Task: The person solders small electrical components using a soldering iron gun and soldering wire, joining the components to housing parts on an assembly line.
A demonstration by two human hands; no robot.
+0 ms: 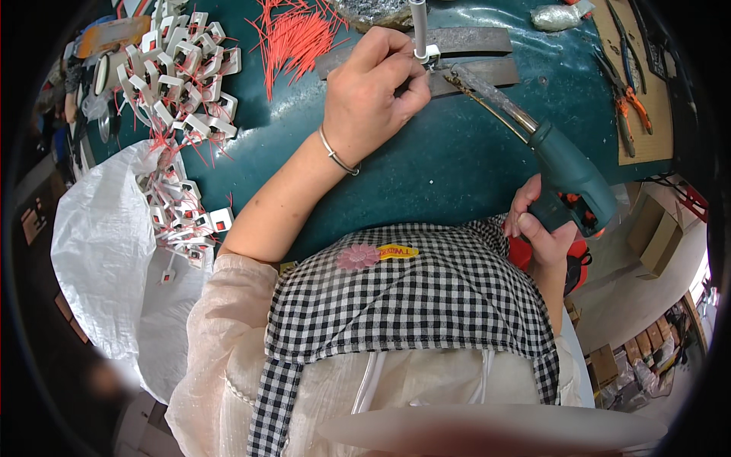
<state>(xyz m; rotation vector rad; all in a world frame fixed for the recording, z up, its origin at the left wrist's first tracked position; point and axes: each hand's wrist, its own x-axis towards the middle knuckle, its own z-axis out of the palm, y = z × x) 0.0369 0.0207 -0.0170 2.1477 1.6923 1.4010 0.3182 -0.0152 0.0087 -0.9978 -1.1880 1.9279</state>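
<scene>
My right hand (542, 221) grips the handle of a green soldering gun (571, 164), which slants up and left. Its thin metal tip ends close to the fingers of my left hand (377, 84). Those fingers are closed in a pinch on a small white plastic piece (432, 55), most of which my hand hides. Right above that piece, a slim pale rod (419, 27) comes down from the top of the view; whether it touches the piece I cannot tell. Two dark grey bars (478, 42) lie under and beside my left hand.
Left on the green table (304, 186) is a heap of white plastic parts (179, 76) with red wires, more spilling onto a white sack (103, 251). Loose red wire pieces (297, 38) lie at the back. Orange-handled pliers (636, 110) rest on cardboard (655, 141) at right.
</scene>
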